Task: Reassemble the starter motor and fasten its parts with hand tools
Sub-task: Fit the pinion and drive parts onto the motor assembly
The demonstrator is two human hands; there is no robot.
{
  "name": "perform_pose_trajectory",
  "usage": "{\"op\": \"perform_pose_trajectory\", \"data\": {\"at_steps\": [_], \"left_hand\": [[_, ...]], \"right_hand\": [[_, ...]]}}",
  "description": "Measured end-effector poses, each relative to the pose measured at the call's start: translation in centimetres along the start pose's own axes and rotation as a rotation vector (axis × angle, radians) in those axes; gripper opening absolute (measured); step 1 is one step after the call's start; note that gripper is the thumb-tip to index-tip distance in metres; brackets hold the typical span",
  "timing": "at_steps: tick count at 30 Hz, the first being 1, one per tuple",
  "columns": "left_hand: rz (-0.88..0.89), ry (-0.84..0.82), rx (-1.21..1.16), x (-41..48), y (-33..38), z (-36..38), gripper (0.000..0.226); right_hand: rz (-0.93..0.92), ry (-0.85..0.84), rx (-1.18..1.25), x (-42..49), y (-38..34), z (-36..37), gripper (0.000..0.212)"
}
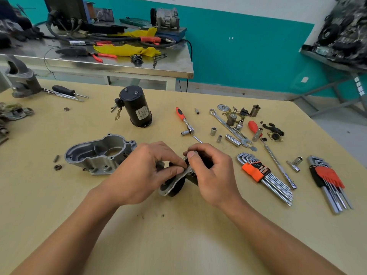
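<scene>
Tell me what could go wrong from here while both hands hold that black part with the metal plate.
The metal plate lies tilted against the black cylindrical part; pressed home that way, it might bind.
The left hand pinches only the plate's edge, so the grip could slip.
The loose nut and pin beside the aluminium housing could roll away or be forgotten.

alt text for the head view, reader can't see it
The left hand and right hand together hold a black cylindrical part with a metal plate at a tan table. An aluminium housing lies to their left, a black motor body stands behind, and a ratchet, sockets and hex key sets lie at right.
</scene>
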State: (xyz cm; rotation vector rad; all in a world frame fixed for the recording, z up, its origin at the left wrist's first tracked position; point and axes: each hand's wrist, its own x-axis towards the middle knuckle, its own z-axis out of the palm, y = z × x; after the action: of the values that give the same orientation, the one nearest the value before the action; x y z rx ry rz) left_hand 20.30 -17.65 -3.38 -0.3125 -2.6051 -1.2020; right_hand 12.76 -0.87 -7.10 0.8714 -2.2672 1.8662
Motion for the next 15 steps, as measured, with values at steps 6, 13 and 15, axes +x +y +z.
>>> {"op": "perform_pose_trajectory", "data": {"at_steps": [6,13,15], "left_hand": [[-0.116,0.070,-0.099,0.17,-0.07,0.33,0.019],[-0.132,0.084,-0.112,0.08,0.33,0.33,0.024],[-0.131,0.088,-0.113,0.05,0.41,0.33,0.023]], "right_hand": [[0.011,-0.018,-0.017,0.10,-0.05,-0.02,0.017],[-0.017,-0.099,-0.134,0.23,-0.40,-0.31,0.026],[-0.062,-0.154,-0.251,0.45,-0.51,-0.67,0.032]]}}
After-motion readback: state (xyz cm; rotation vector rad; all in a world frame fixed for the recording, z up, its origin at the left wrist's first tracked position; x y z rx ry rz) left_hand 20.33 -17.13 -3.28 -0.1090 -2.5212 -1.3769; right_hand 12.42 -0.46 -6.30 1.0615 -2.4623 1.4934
